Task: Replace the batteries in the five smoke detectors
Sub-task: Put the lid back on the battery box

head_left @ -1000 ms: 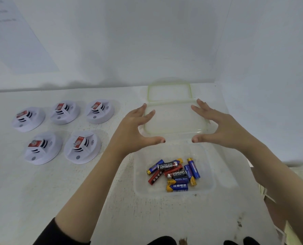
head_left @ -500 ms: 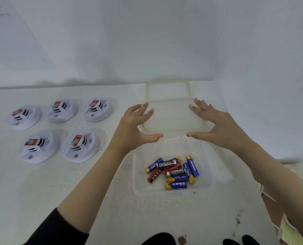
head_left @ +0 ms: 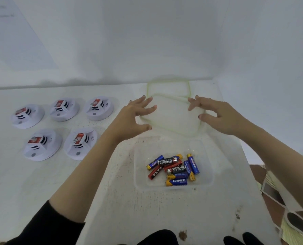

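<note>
Two bare hands hold a clear lid (head_left: 173,115) between them, over the white table (head_left: 111,206). The left hand (head_left: 129,121) spans the lid's left side, fingers spread wide at the far corner and thumb at the near edge. The right hand (head_left: 223,117) takes the right side in the same way, with curled fingertips at the far corner and the thumb on the edge. It cannot be told whether the lid rests on the table.

Just beyond the held lid lies a green-rimmed frame (head_left: 168,88), partly overlapped by it. Just short of the grip, toward the person, stands an open clear box (head_left: 209,175). It contains loose batteries (head_left: 173,169) in blue, black and red, heaped together.

Well to the left of the left hand, five white detectors (head_left: 80,144) sit in two rows, three farther and two nearer. Each is untouched. The left forearm ends in a black sleeve (head_left: 46,225).
</note>
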`<state>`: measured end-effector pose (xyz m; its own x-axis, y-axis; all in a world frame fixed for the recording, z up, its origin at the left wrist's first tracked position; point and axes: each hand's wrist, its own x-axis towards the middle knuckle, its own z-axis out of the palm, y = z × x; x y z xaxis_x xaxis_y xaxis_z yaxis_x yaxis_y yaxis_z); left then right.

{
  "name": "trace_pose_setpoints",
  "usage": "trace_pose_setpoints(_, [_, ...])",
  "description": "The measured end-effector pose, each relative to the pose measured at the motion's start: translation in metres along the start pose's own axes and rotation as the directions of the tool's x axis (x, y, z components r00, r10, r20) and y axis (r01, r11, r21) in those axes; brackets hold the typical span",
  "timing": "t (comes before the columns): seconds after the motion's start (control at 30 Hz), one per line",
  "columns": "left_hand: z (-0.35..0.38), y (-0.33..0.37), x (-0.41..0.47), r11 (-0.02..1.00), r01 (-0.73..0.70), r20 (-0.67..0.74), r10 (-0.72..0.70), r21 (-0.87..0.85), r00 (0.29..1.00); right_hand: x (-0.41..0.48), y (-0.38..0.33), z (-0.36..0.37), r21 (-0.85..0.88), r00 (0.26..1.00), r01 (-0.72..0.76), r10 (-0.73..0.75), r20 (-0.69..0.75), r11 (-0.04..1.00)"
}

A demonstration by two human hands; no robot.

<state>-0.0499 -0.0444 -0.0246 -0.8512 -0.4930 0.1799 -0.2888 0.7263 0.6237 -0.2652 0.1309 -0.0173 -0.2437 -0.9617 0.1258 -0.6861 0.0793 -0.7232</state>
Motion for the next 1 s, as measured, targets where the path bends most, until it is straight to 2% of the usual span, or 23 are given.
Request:
trace_pose_setpoints(0.1, [0.003, 0.001, 0.002, 0.995, -0.001, -0.197, 0.021, 0.105, 0.980, -0.002, -0.003, -0.002, -0.083, 0.996, 0.002, 0.006, 0.094, 0.997])
trace_pose_setpoints(0.17, [0.007, 0.004, 0.000, 0.993, 0.016, -0.260, 0.016, 0.121, 0.966, -0.006, -0.004, -0.001, -0.107, 0.991, 0.016, -0.001, 0.135, 0.994])
trace_pose_setpoints(0.27, [0.011, 0.010, -0.002, 0.996, 0.047, -0.194, -0.031, 0.079, 0.981, -0.011, -0.007, 0.004, -0.196, 0.993, 0.047, -0.024, 0.116, 0.979])
trace_pose_setpoints(0.4, [0.017, 0.023, -0.008, 0.995, 0.070, -0.057, -0.066, 0.068, 0.996, -0.016, -0.014, 0.016, -0.302, 0.999, -0.004, -0.011, -0.048, 0.953])
trace_pose_setpoints(0.47, [0.018, 0.028, -0.008, 0.994, 0.076, -0.009, -0.076, 0.074, 0.997, -0.017, -0.018, 0.022, -0.342, 0.997, -0.021, -0.007, -0.081, 0.939])
trace_pose_setpoints(0.6, [0.014, 0.032, -0.005, 0.990, 0.095, 0.106, -0.106, 0.108, 0.989, -0.010, -0.020, 0.019, -0.352, 0.999, 0.040, -0.048, -0.014, 0.935])
trace_pose_setpoints(0.73, [0.014, 0.034, -0.004, 0.985, 0.087, 0.126, -0.107, 0.151, 0.986, -0.002, -0.014, 0.020, -0.355, 0.987, 0.133, -0.090, 0.133, 0.925])
trace_pose_setpoints(0.9, [0.013, 0.039, -0.001, 0.959, 0.069, 0.138, -0.110, 0.275, 0.984, -0.002, -0.007, 0.025, -0.428, 0.982, 0.181, -0.140, 0.125, 0.886])
trace_pose_setpoints(1.0, [0.012, 0.041, 0.001, 0.936, 0.046, 0.128, -0.096, 0.348, 0.987, -0.001, -0.002, 0.029, -0.525, 0.968, 0.246, -0.231, 0.096, 0.815])
